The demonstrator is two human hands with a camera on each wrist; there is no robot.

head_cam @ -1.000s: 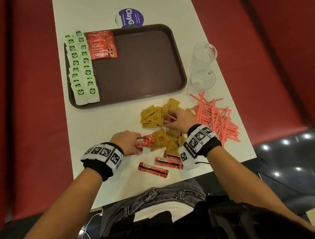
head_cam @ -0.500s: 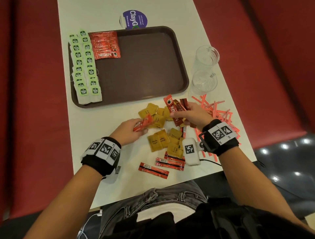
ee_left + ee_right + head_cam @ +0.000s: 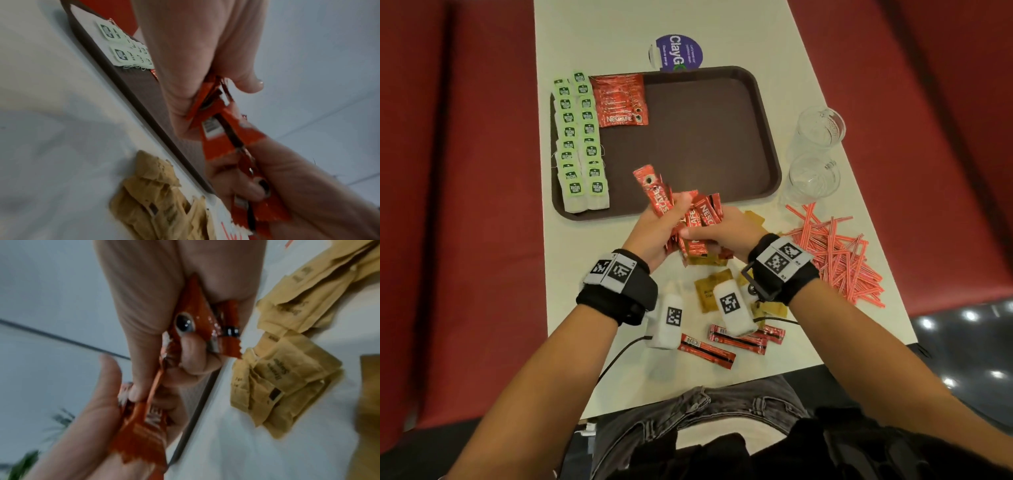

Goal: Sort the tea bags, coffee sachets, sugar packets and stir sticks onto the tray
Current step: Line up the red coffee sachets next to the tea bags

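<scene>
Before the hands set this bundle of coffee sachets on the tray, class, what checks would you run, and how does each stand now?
1. Both hands grip the bundle: left hand and right hand hold the coffee sachets. Ok.
2. Bundle squared up: sachets fan out at angles. Not ok.
3. Bare space on the tray beside the stacked sachets. Ok.
4. Tea bags clear of that spot, along the left edge. Ok.
5. All sachets gathered: loose sachets lie on the table. Not ok.

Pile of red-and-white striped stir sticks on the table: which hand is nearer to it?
Right. The right hand is just left of the pile of red-and-white striped stir sticks; the left hand is farther left, beyond the right hand.
</scene>
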